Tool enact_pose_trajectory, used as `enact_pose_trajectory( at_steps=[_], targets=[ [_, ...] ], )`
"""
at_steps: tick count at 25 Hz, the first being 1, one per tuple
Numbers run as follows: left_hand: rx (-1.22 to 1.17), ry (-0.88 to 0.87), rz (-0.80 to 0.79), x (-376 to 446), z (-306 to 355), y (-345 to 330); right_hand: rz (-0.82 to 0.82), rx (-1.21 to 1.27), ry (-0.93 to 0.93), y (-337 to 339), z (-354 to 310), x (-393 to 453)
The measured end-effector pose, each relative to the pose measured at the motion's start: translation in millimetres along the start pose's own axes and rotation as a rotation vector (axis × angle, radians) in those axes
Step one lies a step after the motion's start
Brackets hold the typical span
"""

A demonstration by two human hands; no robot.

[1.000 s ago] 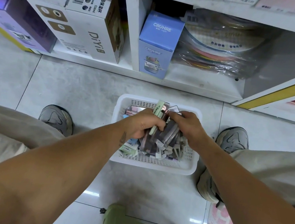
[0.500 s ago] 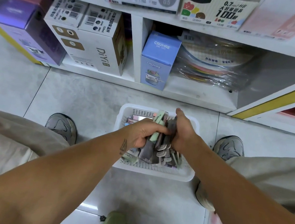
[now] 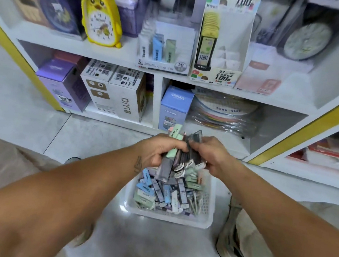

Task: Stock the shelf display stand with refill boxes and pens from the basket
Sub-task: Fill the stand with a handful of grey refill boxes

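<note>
A bundle of slim refill boxes (image 3: 179, 158), green, grey and dark, is held above the white basket (image 3: 210, 208). My left hand (image 3: 159, 150) grips the bundle from the left and my right hand (image 3: 210, 153) pinches it from the right. The basket sits on the floor between my feet, with several more small boxes and pens inside. Up on the shelf stand two display stands: a clear one marked 2B (image 3: 166, 49) with a few boxes in it, and a cardboard one marked 100 (image 3: 222, 40) with a dark column of boxes.
A yellow duck clock (image 3: 101, 16) stands left of the display stands. Below are a purple box (image 3: 61, 85), white DiYi cartons (image 3: 114, 92), a blue box (image 3: 174, 107) and wrapped plates (image 3: 223, 114). My shoes and knees flank the basket on the tiled floor.
Both hands have lifted the bundle of boxes up out of the basket. My view has tilted upward, bringing the upper shelf and display stands into sight.
</note>
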State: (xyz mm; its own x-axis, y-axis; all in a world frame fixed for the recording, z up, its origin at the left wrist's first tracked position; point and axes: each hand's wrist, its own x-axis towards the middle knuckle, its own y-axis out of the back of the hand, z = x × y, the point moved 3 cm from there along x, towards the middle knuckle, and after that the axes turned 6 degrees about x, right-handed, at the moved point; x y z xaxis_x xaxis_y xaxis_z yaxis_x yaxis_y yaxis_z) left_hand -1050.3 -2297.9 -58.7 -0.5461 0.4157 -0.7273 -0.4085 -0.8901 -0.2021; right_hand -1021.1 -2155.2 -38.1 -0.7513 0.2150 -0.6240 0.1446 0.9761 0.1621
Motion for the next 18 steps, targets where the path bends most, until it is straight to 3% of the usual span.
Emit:
enact_pose_trajectory(
  at_steps=[4,8,13,18],
  targets=[
    [0.007,-0.149,-0.008,-42,46,-6,-0.164,0.011,0.102,12,-51,-44],
    [0.041,-0.262,0.004,-90,93,-17,-0.202,-0.056,0.215,29,-108,-89],
    [-0.010,-0.393,-0.023,-136,155,-15,-0.241,0.123,0.307,57,-176,-123],
    [-0.052,-0.472,-0.030,-147,184,-23,-0.361,0.248,0.406,61,-203,-135]
  ],
)
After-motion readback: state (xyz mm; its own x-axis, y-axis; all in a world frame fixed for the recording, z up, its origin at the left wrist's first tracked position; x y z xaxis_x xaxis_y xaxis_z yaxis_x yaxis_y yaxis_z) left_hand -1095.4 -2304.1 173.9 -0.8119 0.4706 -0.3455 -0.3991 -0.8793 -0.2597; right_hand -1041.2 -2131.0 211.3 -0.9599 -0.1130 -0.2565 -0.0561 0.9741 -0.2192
